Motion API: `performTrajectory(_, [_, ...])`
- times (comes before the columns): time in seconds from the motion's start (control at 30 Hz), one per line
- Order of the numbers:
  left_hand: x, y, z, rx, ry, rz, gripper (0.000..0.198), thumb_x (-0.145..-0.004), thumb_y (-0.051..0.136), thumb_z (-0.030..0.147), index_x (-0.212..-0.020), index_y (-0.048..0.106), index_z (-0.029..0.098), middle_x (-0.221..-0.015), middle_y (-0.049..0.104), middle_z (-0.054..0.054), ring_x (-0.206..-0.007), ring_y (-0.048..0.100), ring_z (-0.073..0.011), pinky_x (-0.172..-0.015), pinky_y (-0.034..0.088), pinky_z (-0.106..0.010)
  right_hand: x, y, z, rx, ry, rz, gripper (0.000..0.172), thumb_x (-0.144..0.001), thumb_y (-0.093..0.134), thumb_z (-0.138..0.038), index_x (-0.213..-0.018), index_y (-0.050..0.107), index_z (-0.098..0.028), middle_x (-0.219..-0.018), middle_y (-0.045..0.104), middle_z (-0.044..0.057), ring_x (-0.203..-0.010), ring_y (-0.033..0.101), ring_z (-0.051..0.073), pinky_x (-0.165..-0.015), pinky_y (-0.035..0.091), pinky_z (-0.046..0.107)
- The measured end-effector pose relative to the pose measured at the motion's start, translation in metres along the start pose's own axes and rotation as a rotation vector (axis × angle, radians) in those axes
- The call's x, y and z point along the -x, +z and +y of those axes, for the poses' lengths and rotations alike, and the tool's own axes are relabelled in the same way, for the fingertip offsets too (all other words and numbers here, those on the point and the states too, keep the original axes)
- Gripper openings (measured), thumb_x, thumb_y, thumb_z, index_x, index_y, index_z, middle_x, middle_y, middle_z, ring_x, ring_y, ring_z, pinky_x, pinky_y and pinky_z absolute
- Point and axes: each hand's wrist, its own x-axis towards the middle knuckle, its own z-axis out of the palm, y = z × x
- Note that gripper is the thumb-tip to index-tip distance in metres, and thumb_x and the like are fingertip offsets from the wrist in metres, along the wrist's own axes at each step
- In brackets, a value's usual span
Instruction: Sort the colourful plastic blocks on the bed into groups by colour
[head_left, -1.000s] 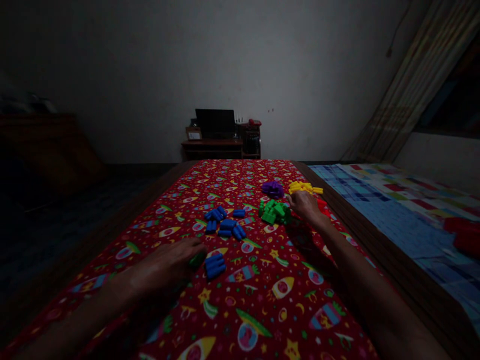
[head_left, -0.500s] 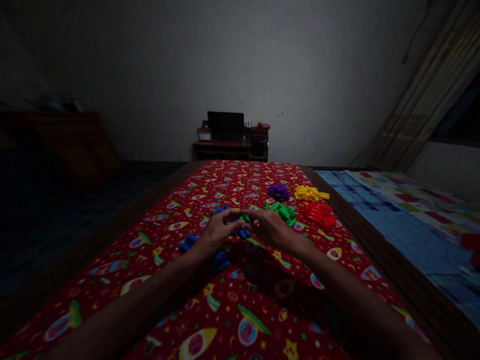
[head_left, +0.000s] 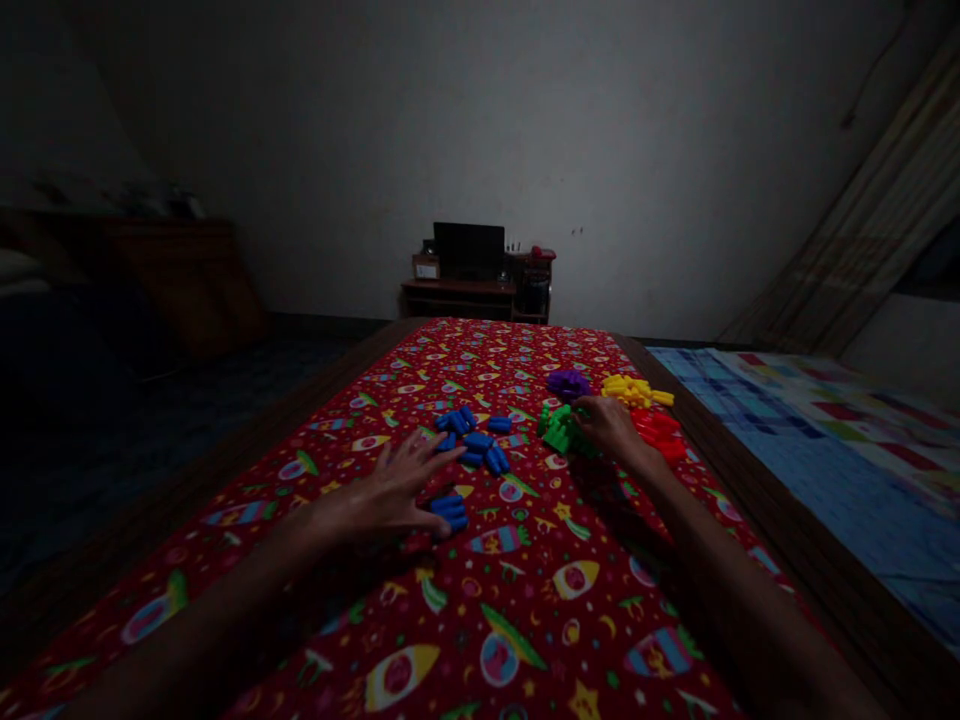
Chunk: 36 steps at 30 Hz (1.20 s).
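My left hand [head_left: 401, 485] is open, its fingers spread low over the cloth at the left edge of the blue toy blocks [head_left: 478, 442]. A separate blue block [head_left: 450, 511] lies by its thumb. My right hand [head_left: 613, 428] reaches to the pile of green toy blocks [head_left: 559, 430], with bent fingers closed at the pile's right side on a green block, largely hidden by the fingers. Right beside that hand are the red toy blocks [head_left: 661, 436]. The yellow pile [head_left: 630, 389] and the purple pile [head_left: 568, 384] lie just beyond it.
A red patterned cloth [head_left: 495, 570] covers the long table, with a brown edge [head_left: 720, 450] along its right side. A bed with a blue checked sheet [head_left: 757, 450] stands to the right. At the far wall is a monitor [head_left: 470, 250] on a small desk.
My hands were together over the blue blocks with a green piece between them. They have parted: the left drew back left and spread open, the right moved right to the green pile.
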Motion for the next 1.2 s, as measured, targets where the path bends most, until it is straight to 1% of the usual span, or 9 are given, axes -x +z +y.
performTrajectory(0.13, [0.001, 0.024, -0.007, -0.022, -0.121, -0.043, 0.093, -0.069, 0.064, 0.066, -0.148, 0.025, 0.037, -0.158, 0.017, -0.012, -0.141, 0.011, -0.0482, -0.1, 0.024, -0.073, -0.001, 0.002, 0.0, -0.056, -0.04, 0.066, 0.03, -0.088, 0.048, -0.029, -0.095, 0.074, -0.016, -0.084, 0.073, 0.01, -0.073, 0.064, 0.018, -0.062, 0.039, 0.024])
performTrajectory(0.4, [-0.034, 0.055, -0.017, 0.092, -0.02, 0.407, 0.068, -0.089, 0.047, 0.048, -0.149, 0.025, 0.025, -0.158, 0.016, -0.013, -0.143, 0.017, -0.0358, -0.111, 0.027, -0.056, -0.006, -0.023, -0.008, -0.28, -0.008, 0.312, 0.032, -0.088, 0.047, -0.03, -0.076, 0.072, -0.014, -0.067, 0.068, 0.006, -0.059, 0.058, 0.015, -0.058, 0.035, 0.024])
performTrajectory(0.53, [-0.06, 0.052, -0.015, 0.099, 0.043, 0.487, 0.063, -0.092, 0.042, 0.048, -0.148, 0.026, 0.024, -0.158, 0.017, -0.013, -0.144, 0.017, -0.0328, -0.113, 0.023, -0.055, 0.003, -0.011, -0.036, -0.311, -0.173, 0.193, 0.028, -0.089, 0.048, -0.026, -0.075, 0.069, -0.015, -0.066, 0.066, 0.005, -0.057, 0.056, 0.013, -0.056, 0.033, 0.023])
performTrajectory(0.63, [-0.083, 0.042, -0.017, 0.068, -0.05, 0.52, 0.057, -0.094, 0.037, 0.05, -0.146, 0.032, 0.027, -0.157, 0.022, -0.011, -0.144, 0.015, -0.0349, -0.11, 0.014, -0.065, 0.014, 0.006, -0.062, -0.265, -0.28, 0.072, 0.028, -0.09, 0.046, -0.023, -0.074, 0.067, -0.016, -0.063, 0.064, 0.005, -0.056, 0.055, 0.013, -0.057, 0.035, 0.024])
performTrajectory(0.7, [-0.097, 0.034, -0.019, 0.114, -0.16, 0.474, 0.053, -0.095, 0.032, 0.049, -0.143, 0.038, 0.026, -0.154, 0.03, -0.01, -0.143, 0.02, -0.035, -0.109, 0.016, -0.067, 0.022, 0.021, -0.077, -0.286, -0.338, 0.067, 0.028, -0.093, 0.044, -0.024, -0.084, 0.069, -0.016, -0.076, 0.068, 0.008, -0.068, 0.06, 0.016, -0.066, 0.042, 0.026])
performTrajectory(0.77, [-0.109, 0.027, -0.019, 0.206, -0.181, 0.376, 0.053, -0.096, 0.026, 0.046, -0.14, 0.042, 0.022, -0.149, 0.04, -0.011, -0.139, 0.031, -0.031, -0.11, 0.022, -0.059, 0.032, 0.041, -0.087, -0.308, -0.371, 0.106, 0.03, -0.095, 0.042, -0.028, -0.106, 0.066, -0.015, -0.103, 0.067, 0.014, -0.095, 0.062, 0.022, -0.083, 0.046, 0.033])
performTrajectory(0.9, [-0.121, 0.016, -0.015, 0.362, -0.002, 0.187, 0.059, -0.094, 0.022, 0.049, -0.126, 0.057, 0.014, -0.129, 0.061, -0.012, -0.119, 0.055, -0.0248, -0.103, 0.04, -0.037, 0.048, 0.079, -0.094, -0.305, -0.355, 0.101, 0.055, -0.094, 0.043, -0.04, -0.139, 0.041, -0.01, -0.14, 0.043, 0.025, -0.133, 0.037, 0.034, -0.103, 0.037, 0.052])
performTrajectory(1.0, [-0.126, 0.012, -0.007, 0.398, 0.116, 0.147, 0.062, -0.091, 0.025, 0.057, -0.113, 0.065, 0.015, -0.114, 0.068, -0.01, -0.104, 0.062, -0.0236, -0.093, 0.047, -0.032, 0.053, 0.092, -0.094, -0.347, -0.379, 0.065, 0.06, -0.093, 0.043, -0.041, -0.142, 0.036, -0.008, -0.142, 0.039, 0.026, -0.136, 0.032, 0.034, -0.107, 0.034, 0.053])
performTrajectory(1.2, [-0.136, 0.01, 0.009, 0.307, 0.345, 0.089, 0.049, -0.091, 0.034, 0.052, -0.095, 0.069, 0.017, -0.102, 0.071, -0.007, -0.095, 0.063, -0.0203, -0.088, 0.046, -0.028, 0.045, 0.082, -0.091, -0.509, -0.506, 0.088, 0.036, -0.092, 0.047, -0.028, -0.124, 0.054, -0.014, -0.118, 0.062, 0.015, -0.109, 0.056, 0.024, -0.093, 0.046, 0.039])
